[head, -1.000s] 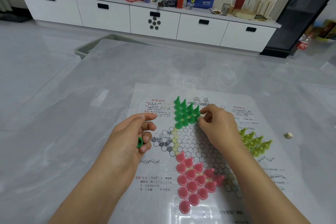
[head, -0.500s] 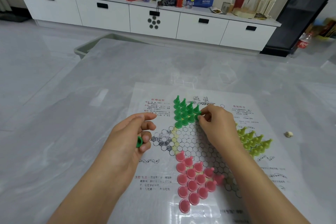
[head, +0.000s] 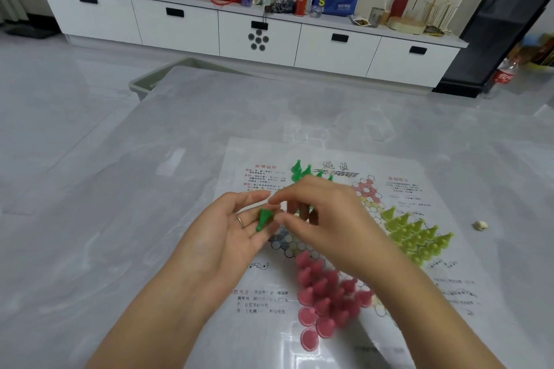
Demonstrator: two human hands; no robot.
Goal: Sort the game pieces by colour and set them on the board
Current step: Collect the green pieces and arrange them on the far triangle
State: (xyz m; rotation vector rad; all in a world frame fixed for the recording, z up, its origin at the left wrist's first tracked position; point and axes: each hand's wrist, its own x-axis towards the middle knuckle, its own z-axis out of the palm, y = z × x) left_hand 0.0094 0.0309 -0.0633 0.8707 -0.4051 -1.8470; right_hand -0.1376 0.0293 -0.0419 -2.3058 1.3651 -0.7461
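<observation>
The right hand (head: 326, 219) has come off the green cluster (head: 305, 172) to meet the left hand (head: 230, 234), which is lying palm-up, fingers relaxed, cradling a green cone piece (head: 264, 219). The piece is slanting, tip pointing down-left. The right fingertips are pinching at its base, above the paper board (head: 419, 189).

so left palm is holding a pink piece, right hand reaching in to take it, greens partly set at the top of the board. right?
Not quite: the piece lying in the left hand is green, not pink, as the head view shows. The right hand is reaching for it, and green pieces stand at the top of the board.
</observation>
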